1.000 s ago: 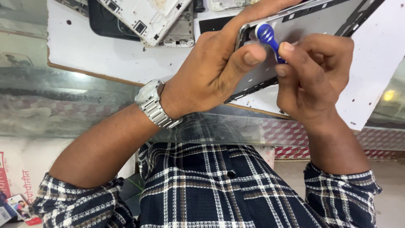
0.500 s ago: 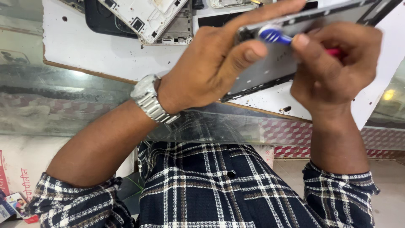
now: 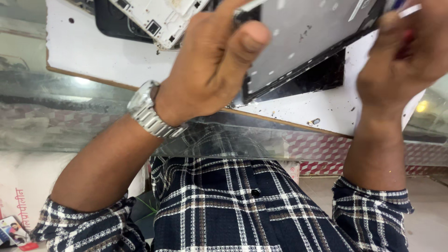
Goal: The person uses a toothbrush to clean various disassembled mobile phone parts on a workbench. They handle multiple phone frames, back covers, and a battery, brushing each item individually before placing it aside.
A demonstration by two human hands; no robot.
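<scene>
From my feed, the panel [image 3: 308,37] was flat grey with a black edge, sitting over a white board [image 3: 107,60] speckled with dark flecks. Silver metal watch [image 3: 147,112] on the left wrist. Shirt [image 3: 242,210] was navy plaid with white and brown lines. Red-and-white cube pattern strip [image 3: 326,149] far right.

Board [image 3: 116,60] lying on glass counter [image 3: 56,116]. Flat panel [image 3: 303,42] above board, between left hand [image 3: 210,65] and right hand [image 3: 401,65]. Opened device shell [image 3: 158,16] on board, left of panel.
</scene>
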